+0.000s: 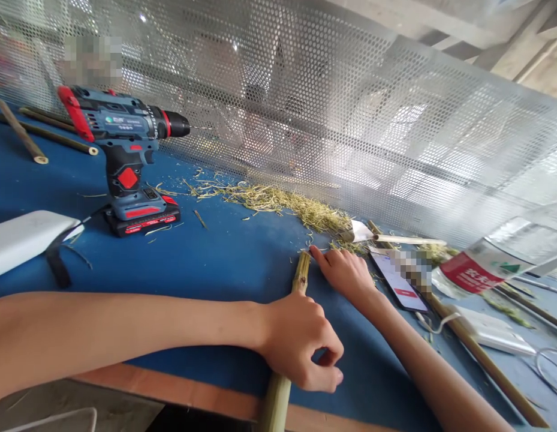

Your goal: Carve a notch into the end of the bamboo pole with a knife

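Blue table | left grip on 1 stalk | right grip near shavings

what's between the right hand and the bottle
In the head view, the phone and a long pole lie between the right hand and the bottle.

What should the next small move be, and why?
Perhaps brush the right hand toward the shavings, away from the stalk: loose bits lie near the stalk's far end, the right hand is close beside it, and the left hand lies across the stalk, seemingly placed to steady it.
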### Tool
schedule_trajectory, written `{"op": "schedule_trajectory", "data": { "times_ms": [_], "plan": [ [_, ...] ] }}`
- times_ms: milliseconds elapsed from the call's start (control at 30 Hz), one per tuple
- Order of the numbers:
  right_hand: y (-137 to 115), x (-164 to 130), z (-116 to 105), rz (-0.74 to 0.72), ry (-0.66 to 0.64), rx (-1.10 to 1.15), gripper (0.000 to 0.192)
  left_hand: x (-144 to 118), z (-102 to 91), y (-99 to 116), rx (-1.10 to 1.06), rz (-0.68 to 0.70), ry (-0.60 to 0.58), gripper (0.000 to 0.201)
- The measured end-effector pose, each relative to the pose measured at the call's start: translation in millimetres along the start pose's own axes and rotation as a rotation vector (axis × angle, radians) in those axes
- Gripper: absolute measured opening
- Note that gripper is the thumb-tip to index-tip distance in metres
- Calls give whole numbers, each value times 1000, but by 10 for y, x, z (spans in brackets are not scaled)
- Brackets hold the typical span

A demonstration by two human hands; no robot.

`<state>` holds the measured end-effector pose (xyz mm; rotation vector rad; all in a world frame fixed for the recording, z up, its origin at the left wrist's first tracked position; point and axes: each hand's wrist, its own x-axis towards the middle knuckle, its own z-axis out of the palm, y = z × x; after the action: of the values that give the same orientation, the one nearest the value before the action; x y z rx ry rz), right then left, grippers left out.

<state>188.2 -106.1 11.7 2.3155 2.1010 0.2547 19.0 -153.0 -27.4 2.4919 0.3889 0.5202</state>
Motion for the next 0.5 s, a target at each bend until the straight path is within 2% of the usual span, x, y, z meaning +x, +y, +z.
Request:
{"op": "schedule_trajectory", "data": {
  "times_ms": [100, 167, 300, 433, 500],
  "plan": [
    [12, 1, -19, -48, -16, 8, 75, 7, -119, 65, 45, -49, -129, 34],
    [-1, -7, -25, -83, -22, 18, 75, -23, -222, 102, 16, -13, -192, 31],
    [-33, -11, 2, -104, -12, 71, 73, -99, -339, 129, -9, 13, -189, 27],
    [18, 29, 54, -36, 1, 179, 76, -112, -318, 112, -24, 19, -184, 27],
    [85, 47, 65, -47, -13, 257, 74, -108, -307, 104, -29, 24, -182, 28]
  ]
}}
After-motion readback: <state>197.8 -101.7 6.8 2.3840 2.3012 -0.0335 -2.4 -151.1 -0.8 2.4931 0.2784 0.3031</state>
